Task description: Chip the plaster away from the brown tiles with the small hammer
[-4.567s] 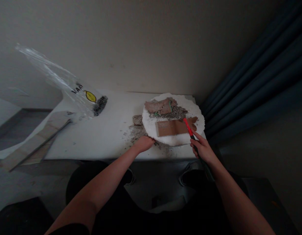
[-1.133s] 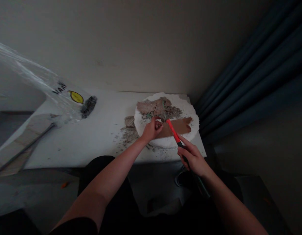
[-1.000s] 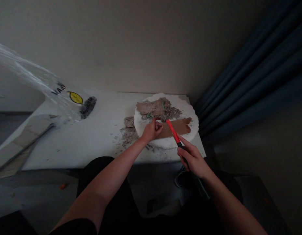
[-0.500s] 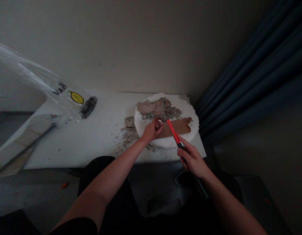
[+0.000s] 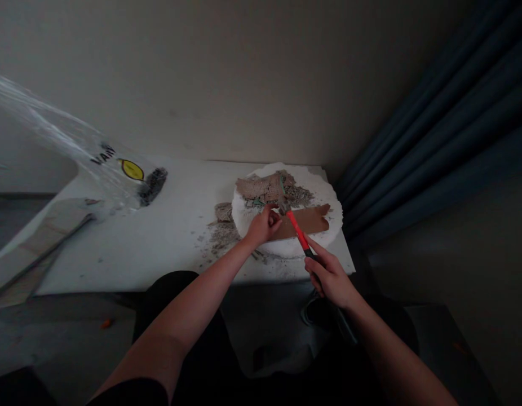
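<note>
My right hand point(image 5: 330, 274) is wrapped round the black grip of a hammer point(image 5: 297, 228) with a red upper handle. Its head rests over crumbled grey material near the middle of a round white slab point(image 5: 332, 197). Just left of the hammer head, my left hand point(image 5: 264, 224) has its fingers curled together; whatever they pinch, if anything, is too small to make out. Under both hands lies a brown cardboard strip point(image 5: 309, 220) on the slab. Behind it sits a cracked, mesh-patterned brownish piece point(image 5: 259, 187) with greenish bits and grey rubble point(image 5: 299, 196) beside it.
The slab stands on a white table point(image 5: 176, 237) against a wall. Grey crumbs point(image 5: 221, 237) are scattered left of the slab. A clear plastic bag point(image 5: 117, 163) with dark contents stands further left, beside a flat panel point(image 5: 41, 242). A dark curtain point(image 5: 434, 113) hangs at right.
</note>
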